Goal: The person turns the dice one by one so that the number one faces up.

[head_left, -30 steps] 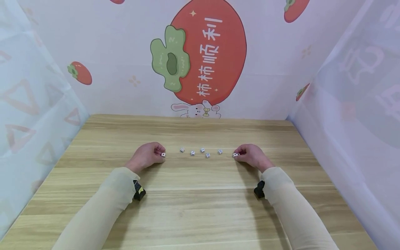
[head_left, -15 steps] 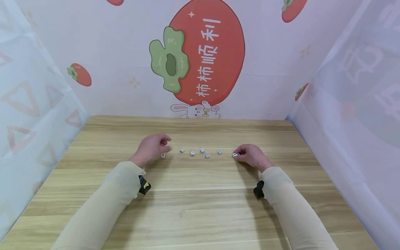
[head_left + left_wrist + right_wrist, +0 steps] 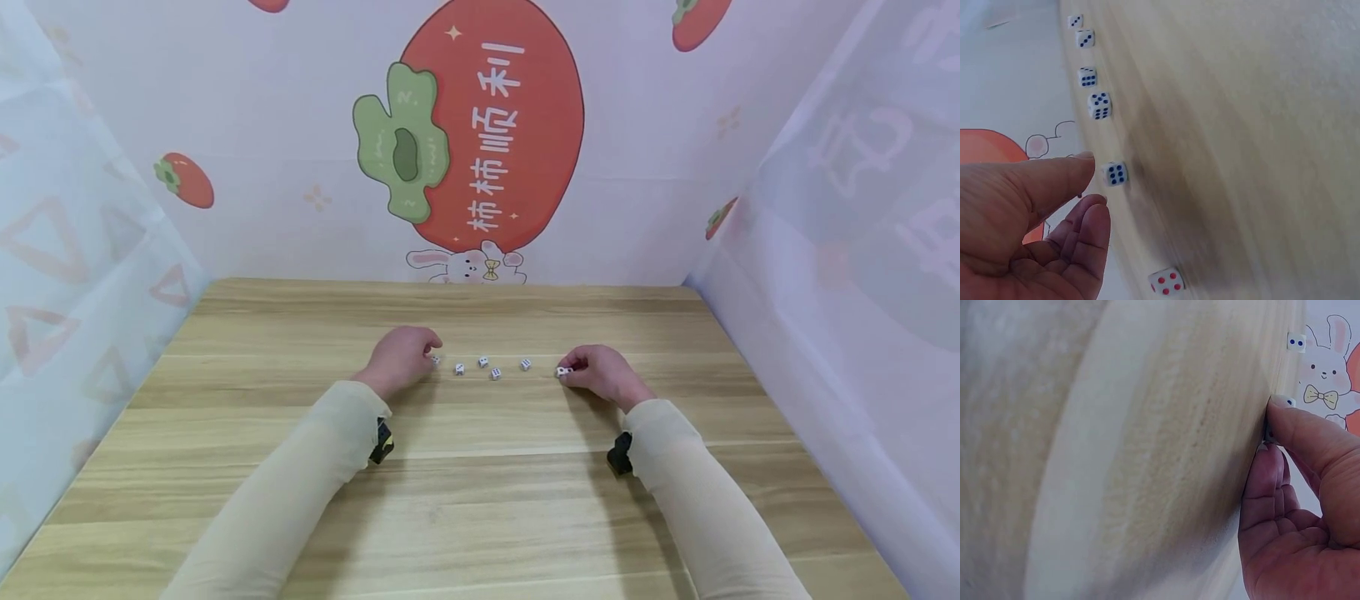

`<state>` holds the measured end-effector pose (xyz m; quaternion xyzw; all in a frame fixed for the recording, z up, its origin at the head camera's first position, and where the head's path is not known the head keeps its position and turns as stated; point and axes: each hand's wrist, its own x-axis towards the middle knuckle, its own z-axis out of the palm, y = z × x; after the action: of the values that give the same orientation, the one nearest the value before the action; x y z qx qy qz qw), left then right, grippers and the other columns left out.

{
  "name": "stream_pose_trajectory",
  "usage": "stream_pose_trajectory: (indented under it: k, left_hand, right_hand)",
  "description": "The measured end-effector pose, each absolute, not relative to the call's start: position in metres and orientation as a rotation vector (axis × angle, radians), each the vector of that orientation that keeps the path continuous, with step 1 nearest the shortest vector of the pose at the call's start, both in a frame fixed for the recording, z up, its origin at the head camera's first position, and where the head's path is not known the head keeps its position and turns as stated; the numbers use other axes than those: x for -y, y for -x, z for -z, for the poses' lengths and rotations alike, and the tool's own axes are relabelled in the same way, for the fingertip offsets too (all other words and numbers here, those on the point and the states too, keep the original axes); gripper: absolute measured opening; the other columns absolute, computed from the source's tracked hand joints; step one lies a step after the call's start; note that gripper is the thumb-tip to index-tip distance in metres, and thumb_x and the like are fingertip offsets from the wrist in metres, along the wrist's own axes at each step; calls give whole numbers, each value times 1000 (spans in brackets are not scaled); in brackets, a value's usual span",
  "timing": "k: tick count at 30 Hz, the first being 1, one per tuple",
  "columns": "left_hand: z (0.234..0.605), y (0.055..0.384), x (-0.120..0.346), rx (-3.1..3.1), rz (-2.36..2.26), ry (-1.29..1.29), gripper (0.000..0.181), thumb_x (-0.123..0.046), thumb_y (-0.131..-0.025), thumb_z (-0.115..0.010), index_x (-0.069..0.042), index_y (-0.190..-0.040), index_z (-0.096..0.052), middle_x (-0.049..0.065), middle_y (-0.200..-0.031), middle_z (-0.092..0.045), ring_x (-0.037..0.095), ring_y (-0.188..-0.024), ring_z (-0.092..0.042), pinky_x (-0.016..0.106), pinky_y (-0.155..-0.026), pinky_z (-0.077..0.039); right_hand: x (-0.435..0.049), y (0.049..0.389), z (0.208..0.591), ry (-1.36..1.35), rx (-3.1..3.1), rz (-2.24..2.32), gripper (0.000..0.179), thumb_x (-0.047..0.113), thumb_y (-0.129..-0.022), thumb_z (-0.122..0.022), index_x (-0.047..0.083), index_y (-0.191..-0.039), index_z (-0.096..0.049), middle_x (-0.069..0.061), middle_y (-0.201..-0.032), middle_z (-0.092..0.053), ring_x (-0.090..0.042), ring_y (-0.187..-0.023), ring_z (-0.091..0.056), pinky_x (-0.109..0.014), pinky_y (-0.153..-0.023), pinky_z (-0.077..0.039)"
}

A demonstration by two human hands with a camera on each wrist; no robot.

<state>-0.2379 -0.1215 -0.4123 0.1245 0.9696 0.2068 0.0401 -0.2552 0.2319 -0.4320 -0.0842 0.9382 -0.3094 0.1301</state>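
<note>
My left hand [image 3: 401,357] hovers over the left end of a loose row of small white dice. In the left wrist view its thumb and fingers stand apart beside a blue-dotted die [image 3: 1115,174], with a small gap showing. Closer to that wrist camera lies a red-dotted die [image 3: 1167,282], which the hand hides in the head view. At the right end of the row, my right hand [image 3: 600,372] pinches a white die [image 3: 563,372] between thumb and fingers, at the tabletop. Whether a second die sits in that pinch, I cannot tell.
Between the hands lie several more dice, among them one die [image 3: 460,369], a nearer one [image 3: 496,375] and one towards the right hand [image 3: 526,364]. The wooden table [image 3: 480,500] ends at a printed cloth backdrop [image 3: 637,225], with cloth on both sides.
My left hand has let go of the die at the far left and moved right to the adjacent die. The right hand keeps its pinch and place.
</note>
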Motion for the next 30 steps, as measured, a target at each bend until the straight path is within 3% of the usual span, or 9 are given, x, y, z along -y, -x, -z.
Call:
stream_pose_trajectory:
  k: [9,19,30]
  left_hand:
    - [419,241,112,-2942,-570,-320,33,-7,-93,-69,-4,-126,-73,13,-127,-73,33,-123,-65,49,-110,-47]
    - [420,239,108,-2961,-543,-337,20,-6,-93,-71,-7,-112,-78,11,-118,-75,30,-114,-67,47,-105,-50]
    - [425,238,110,-2964,-573,-315,16,-7,-95,-70,-9,-108,-77,9,-113,-76,28,-107,-68,46,-102,-52]
  right_hand:
    - [-232,256,431,247,-2720,906,14,20,-96,-76,13,-109,-76,-6,-113,-71,-24,-104,-59,-45,-99,-46]
    - [-231,255,429,238,-2710,917,14,19,-96,-76,13,-109,-76,-6,-112,-71,-24,-103,-58,-44,-97,-46]
    - [-236,254,430,246,-2702,947,20,19,-96,-76,11,-114,-74,-6,-111,-71,-23,-102,-60,-43,-98,-47]
